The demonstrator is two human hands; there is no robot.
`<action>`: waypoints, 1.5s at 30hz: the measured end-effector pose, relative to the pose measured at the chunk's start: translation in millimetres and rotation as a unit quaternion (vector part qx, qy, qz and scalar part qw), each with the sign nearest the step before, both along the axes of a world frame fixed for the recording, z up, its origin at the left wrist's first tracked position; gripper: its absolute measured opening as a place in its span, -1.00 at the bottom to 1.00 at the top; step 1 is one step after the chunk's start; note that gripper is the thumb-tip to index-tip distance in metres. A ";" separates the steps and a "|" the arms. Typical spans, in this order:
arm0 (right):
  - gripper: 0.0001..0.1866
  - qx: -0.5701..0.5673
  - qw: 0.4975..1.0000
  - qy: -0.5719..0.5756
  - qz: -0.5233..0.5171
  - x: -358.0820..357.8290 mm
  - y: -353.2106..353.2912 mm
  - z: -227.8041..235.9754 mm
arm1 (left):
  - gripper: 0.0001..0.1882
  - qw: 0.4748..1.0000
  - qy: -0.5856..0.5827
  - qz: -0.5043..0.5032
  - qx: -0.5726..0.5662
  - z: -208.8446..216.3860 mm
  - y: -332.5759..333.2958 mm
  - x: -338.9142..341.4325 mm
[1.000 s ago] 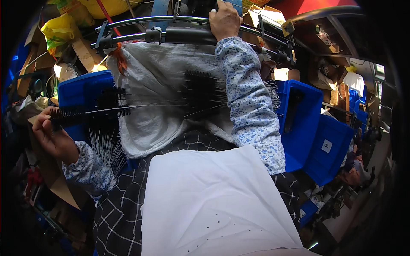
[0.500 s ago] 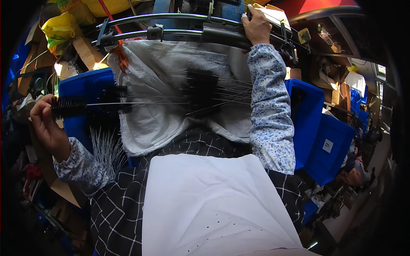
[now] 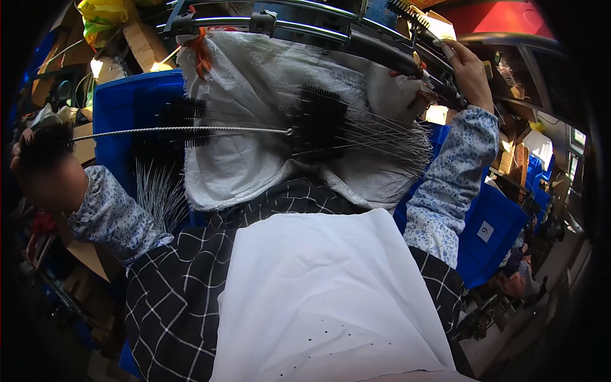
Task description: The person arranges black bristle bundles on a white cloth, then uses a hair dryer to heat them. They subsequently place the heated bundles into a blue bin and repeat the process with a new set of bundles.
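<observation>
My left hand [image 3: 54, 184], partly blurred, is closed on the black bristle head of a tube brush [image 3: 184, 129]. Its twisted wire stem runs right across my lap and ends in a small loop. At the upper right, my right hand [image 3: 471, 70] has its fingers pinched at the near end of a narrow black-bristled brush [image 3: 410, 16] by the metal rails. A pile of tube brushes [image 3: 318, 118] lies on the white cloth [image 3: 254, 172] over my lap, wire stems fanned to the right.
Horizontal metal rails [image 3: 305, 27] cross the far side. On the left, a blue crate [image 3: 114, 102] has more black bristle heads and upright wires [image 3: 159, 197] about it. Another blue crate [image 3: 487, 245] stands at right. Cardboard boxes [image 3: 143, 44] and a yellow bag [image 3: 102, 19] lie far left.
My left hand has pulled the tube brush farther left and its loop end now shows. My right hand has moved right and nearer, off the rail, and is now at the narrow brush.
</observation>
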State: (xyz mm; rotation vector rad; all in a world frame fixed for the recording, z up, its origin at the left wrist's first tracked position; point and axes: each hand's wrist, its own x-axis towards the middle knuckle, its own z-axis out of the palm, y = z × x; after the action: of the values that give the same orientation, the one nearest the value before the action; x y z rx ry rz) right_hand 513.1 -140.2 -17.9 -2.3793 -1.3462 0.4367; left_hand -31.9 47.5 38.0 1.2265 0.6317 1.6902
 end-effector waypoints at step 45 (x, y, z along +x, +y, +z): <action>-0.68 0.225 0.924 -0.308 0.029 -43.0 88.5 -69.7 | -0.75 0.853 0.361 0.367 0.090 -52.7 -61.1 2.6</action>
State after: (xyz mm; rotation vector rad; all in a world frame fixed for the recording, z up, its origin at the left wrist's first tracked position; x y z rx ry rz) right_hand 470.1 -51.7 -87.6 -2.1480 -1.5522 -0.6091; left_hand -29.4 -13.6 -14.7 1.9446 1.5863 1.8757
